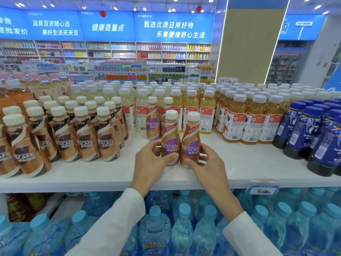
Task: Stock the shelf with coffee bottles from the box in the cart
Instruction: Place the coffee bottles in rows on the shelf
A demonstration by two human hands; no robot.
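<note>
Two purple-label Nescafe coffee bottles stand side by side on the white shelf [258, 163]. My left hand [149, 161] grips the left bottle [170, 137] near its base. My right hand [208, 163] grips the right bottle [191, 141] the same way. Two more purple-label coffee bottles [153, 122] stand just behind them. The cart and the box are out of view.
Brown-label Nescafe bottles [62, 133] fill the shelf's left side. Yellow and orange tea bottles [245, 117] stand behind and to the right, dark blue bottles [313, 137] at the far right. Water bottles [166, 228] fill the lower shelf. A price tag [263, 190] hangs on the shelf edge.
</note>
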